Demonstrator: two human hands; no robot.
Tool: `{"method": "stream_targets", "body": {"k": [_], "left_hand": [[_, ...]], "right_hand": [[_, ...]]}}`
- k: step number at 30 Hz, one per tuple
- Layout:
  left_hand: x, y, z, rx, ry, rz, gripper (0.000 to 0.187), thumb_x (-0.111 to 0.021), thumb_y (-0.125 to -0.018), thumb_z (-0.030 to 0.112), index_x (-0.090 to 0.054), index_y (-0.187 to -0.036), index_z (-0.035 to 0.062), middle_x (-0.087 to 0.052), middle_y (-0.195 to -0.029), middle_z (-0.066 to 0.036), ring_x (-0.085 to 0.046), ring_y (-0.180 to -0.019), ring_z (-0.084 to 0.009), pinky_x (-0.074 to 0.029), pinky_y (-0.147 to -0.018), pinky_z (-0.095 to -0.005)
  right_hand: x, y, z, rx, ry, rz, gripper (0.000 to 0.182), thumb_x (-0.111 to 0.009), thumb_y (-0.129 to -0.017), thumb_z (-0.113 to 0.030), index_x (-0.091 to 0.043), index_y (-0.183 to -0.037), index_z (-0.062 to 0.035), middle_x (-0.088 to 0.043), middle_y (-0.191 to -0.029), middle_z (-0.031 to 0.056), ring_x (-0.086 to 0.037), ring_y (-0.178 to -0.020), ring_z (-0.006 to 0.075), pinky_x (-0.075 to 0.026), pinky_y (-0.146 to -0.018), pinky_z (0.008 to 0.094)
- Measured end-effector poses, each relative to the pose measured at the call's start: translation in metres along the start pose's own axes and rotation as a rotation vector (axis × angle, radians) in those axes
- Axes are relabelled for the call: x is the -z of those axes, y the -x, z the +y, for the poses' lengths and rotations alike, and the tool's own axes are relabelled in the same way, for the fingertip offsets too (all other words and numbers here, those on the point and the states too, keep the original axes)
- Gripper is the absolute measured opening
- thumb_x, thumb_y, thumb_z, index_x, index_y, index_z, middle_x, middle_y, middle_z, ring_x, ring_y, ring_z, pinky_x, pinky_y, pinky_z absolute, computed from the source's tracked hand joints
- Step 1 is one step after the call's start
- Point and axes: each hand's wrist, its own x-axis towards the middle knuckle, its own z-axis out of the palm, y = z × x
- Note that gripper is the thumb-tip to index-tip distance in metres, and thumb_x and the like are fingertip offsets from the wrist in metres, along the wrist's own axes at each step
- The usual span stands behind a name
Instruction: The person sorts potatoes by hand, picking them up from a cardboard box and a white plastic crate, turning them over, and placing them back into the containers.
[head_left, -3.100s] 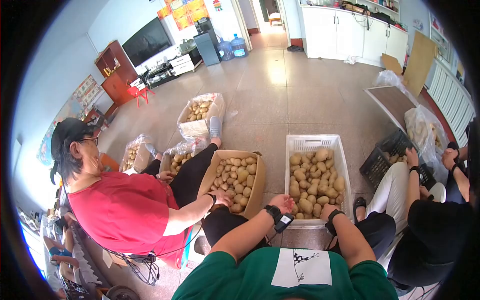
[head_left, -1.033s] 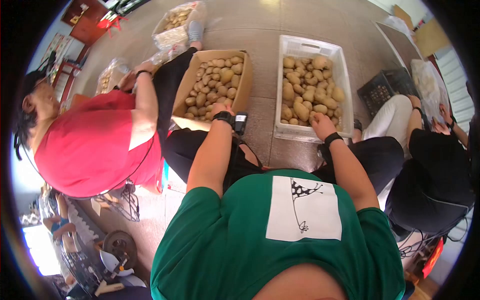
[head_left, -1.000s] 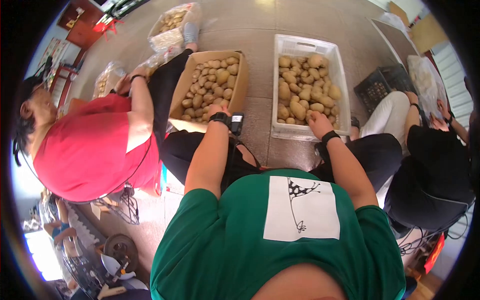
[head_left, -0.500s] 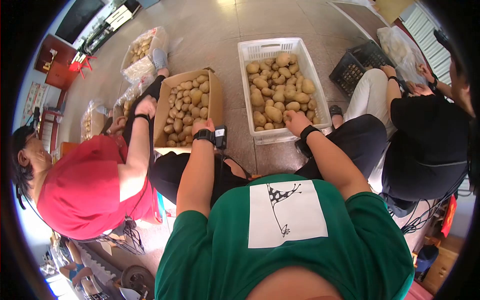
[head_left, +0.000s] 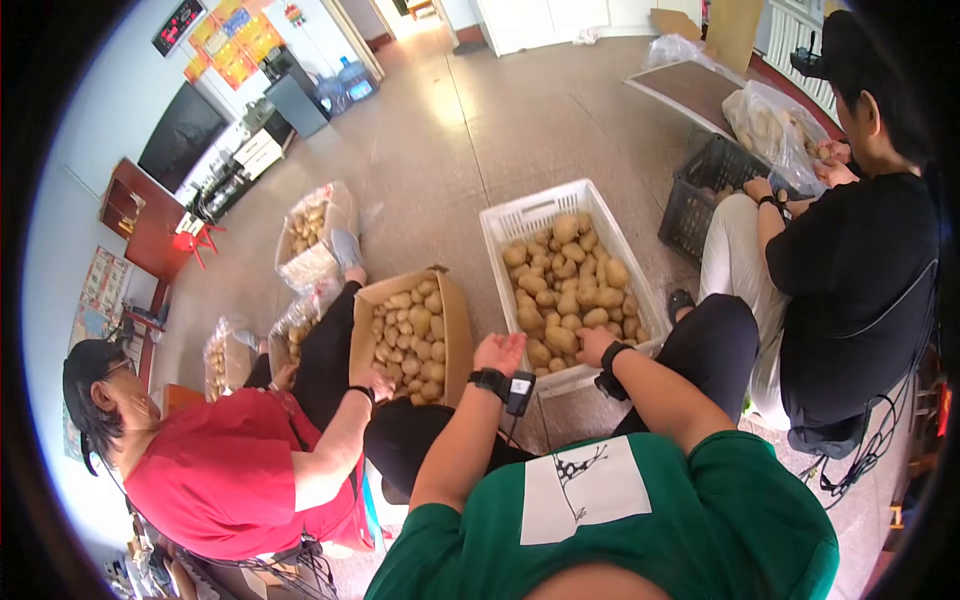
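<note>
A person in a green shirt reaches toward a white crate of potatoes on the floor. The left hand hovers open and empty, palm up, between the crate and a cardboard box of potatoes. The right hand rests on potatoes at the crate's near edge; its grip cannot be made out.

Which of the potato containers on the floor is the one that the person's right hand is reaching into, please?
The white plastic crate: the right hand rests on its potatoes at the near edge, unlike the cardboard box beside it.

Tan potatoes lay heaped in a white slatted plastic crate that stood on the tiled floor.
</note>
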Motion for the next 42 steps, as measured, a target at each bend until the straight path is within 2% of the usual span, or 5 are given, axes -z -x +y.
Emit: {"method": "stream_targets", "body": {"k": [22, 32, 33, 35, 42], "left_hand": [[-0.01, 0.0, -0.006, 0.058, -0.214, 0.04, 0.016, -0.04, -0.089, 0.019, -0.041, -0.091, 0.0035, -0.049, -0.097, -0.015, -0.051, -0.094, -0.0338, -0.048, -0.078, -0.0408], [-0.018, 0.037, -0.008, 0.105, -0.302, -0.016, 0.017, -0.045, -0.087, 0.023, -0.043, -0.093, 0.0073, -0.049, -0.098, -0.011, -0.051, -0.092, -0.0293, -0.044, -0.082, -0.0414], [-0.023, 0.047, -0.008, 0.109, -0.334, -0.07, 0.018, -0.046, -0.087, 0.024, -0.044, -0.095, 0.0074, -0.049, -0.096, -0.011, -0.052, -0.089, -0.0278, -0.046, -0.077, -0.0393], [-0.009, 0.025, 0.001, 0.272, -0.322, -0.233, 0.022, -0.048, -0.085, 0.023, -0.044, -0.098, 0.0062, -0.05, -0.087, -0.01, -0.054, -0.076, -0.0224, -0.048, -0.058, -0.03], [0.012, 0.007, 0.014, 0.146, -0.28, -0.113, 0.019, -0.056, -0.079, 0.015, -0.046, -0.091, 0.004, -0.052, -0.079, -0.008, -0.053, -0.06, -0.0167, -0.048, -0.045, -0.0209]], "right_hand": [[0.013, -0.004, -0.011, -0.054, -0.307, 0.285, 0.033, -0.062, -0.063, -0.014, -0.052, -0.095, -0.0104, -0.056, -0.089, 0.0179, -0.054, -0.088, 0.0321, -0.044, -0.077, 0.0372], [0.014, 0.01, -0.052, 0.617, -0.611, 0.176, 0.036, -0.058, -0.071, -0.014, -0.05, -0.105, -0.0066, -0.051, -0.099, 0.0145, -0.051, -0.09, 0.0268, -0.042, -0.079, 0.0336], [0.023, 0.024, -0.061, 0.579, -0.615, 0.153, 0.034, -0.059, -0.072, -0.01, -0.051, -0.103, -0.0012, -0.055, -0.096, 0.0107, -0.053, -0.083, 0.0144, -0.045, -0.071, 0.0272], [0.024, 0.023, -0.06, 0.575, -0.613, 0.137, 0.034, -0.06, -0.072, -0.01, -0.051, -0.103, -0.0013, -0.055, -0.096, 0.0107, -0.053, -0.083, 0.0142, -0.045, -0.071, 0.0271], [0.001, 0.002, -0.024, 0.435, -0.34, 0.155, 0.034, -0.059, -0.072, -0.016, -0.053, -0.102, -0.0015, -0.057, -0.099, 0.0122, -0.056, -0.09, 0.0227, -0.044, -0.078, 0.0314]]}}
